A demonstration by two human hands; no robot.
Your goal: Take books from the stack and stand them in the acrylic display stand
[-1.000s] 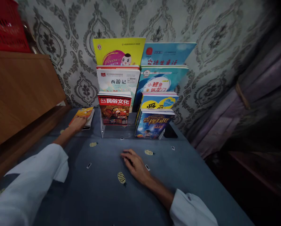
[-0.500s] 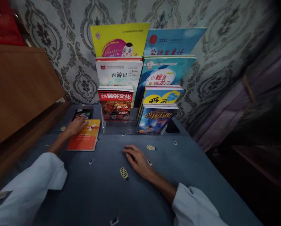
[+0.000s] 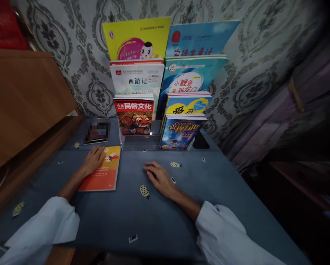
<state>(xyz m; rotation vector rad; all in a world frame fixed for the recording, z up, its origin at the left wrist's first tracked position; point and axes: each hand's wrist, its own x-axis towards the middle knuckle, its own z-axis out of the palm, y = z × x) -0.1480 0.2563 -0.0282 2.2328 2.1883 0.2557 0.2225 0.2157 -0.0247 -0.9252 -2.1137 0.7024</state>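
Note:
My left hand [image 3: 94, 161] lies flat on the upper left part of an orange and yellow book [image 3: 104, 176], its fingers stretched over the cover. The book rests face up on the blue-grey tablecloth [image 3: 120, 217]. Behind it lies a dark, flat item [image 3: 97, 131], blurred by pixels. My right hand [image 3: 160, 179] rests on the cloth with nothing in it, fingers loosely bent and slightly apart. In front of both hands, a clear stand [image 3: 139, 143] holds upright books, among them a red one [image 3: 136, 117] and a dark blue one [image 3: 181, 134] at the front.
A wooden board [image 3: 24, 106] borders the table on the left, with a red item [image 3: 4, 25] above it. Patterned wallpaper [image 3: 95, 73] rises behind the books. A dark phone-like object [image 3: 201, 141] lies right of the stand. A curtain [image 3: 272, 114] hangs at the right.
My left hand and the orange book have slid nearer to me, leaving a gap to the dark item behind. The right hand stays in place on the cloth. The view has tilted down slightly.

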